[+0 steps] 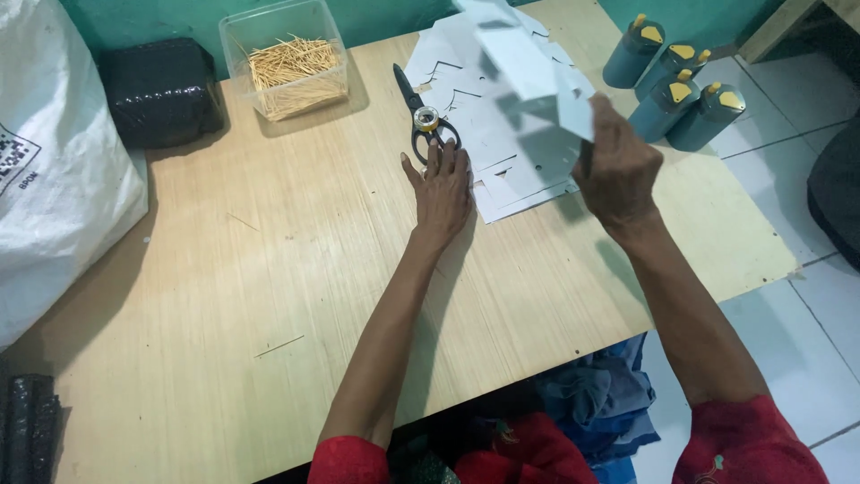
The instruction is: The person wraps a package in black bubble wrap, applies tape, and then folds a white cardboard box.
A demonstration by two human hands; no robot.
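Your left hand (443, 184) lies flat and open on the wooden table (269, 296), fingertips touching the handles of the black scissors (421, 112). Your right hand (618, 170) is closed around a white paper piece (528, 63), held up above the pile of cut paper shapes (502, 152). A clear box of thin sticks (291, 63) sits near the far edge.

Tub of sticks (296, 72), blue canisters (672, 85), white sack (54, 179)
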